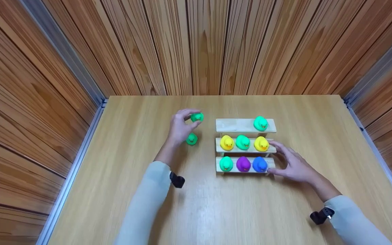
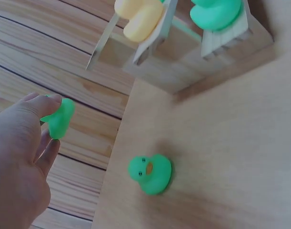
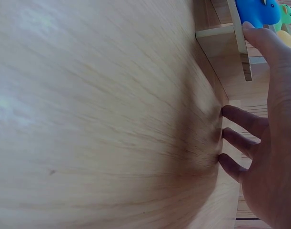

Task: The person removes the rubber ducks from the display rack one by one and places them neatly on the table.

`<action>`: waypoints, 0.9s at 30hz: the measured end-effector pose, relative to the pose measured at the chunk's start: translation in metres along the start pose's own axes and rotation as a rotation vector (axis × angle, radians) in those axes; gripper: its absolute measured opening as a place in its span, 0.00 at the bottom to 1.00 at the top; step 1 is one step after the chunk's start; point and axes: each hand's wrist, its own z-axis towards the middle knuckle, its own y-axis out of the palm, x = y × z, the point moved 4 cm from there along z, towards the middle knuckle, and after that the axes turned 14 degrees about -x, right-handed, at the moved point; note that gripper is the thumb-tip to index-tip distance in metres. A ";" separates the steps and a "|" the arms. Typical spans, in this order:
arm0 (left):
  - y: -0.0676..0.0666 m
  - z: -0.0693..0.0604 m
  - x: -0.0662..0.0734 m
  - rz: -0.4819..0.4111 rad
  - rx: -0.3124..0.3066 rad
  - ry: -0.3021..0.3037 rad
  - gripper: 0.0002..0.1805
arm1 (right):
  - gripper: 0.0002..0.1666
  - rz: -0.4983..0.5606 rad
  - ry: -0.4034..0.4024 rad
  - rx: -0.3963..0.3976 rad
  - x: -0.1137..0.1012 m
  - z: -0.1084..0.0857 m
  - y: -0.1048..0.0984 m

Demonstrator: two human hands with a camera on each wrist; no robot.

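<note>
My left hand (image 1: 181,127) pinches a green rubber duck (image 1: 197,117) between thumb and fingers, raised above the table left of a three-tier wooden rack (image 1: 233,126). Below that hand, another green duck (image 2: 152,174) sits on the tabletop. At the rack's right end is my right hand (image 1: 294,164), its fingers spread. The thumb touches the bottom tier beside a blue duck (image 1: 260,164), and a fingertip meets the middle tier's end near a yellow duck (image 1: 261,144). In the right wrist view, the other fingertips rest on the table.
The top tier bears one green duck (image 1: 260,123) at its right. A yellow duck (image 1: 227,142) and a green duck (image 1: 242,142) share the middle tier. Down on the bottom tier are a green duck (image 1: 226,164) and a purple duck (image 1: 243,164). Wooden walls (image 1: 202,47) enclose the table.
</note>
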 end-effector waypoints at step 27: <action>-0.028 -0.030 -0.042 -0.013 0.041 -0.099 0.19 | 0.60 -0.019 0.000 0.007 0.001 0.000 -0.001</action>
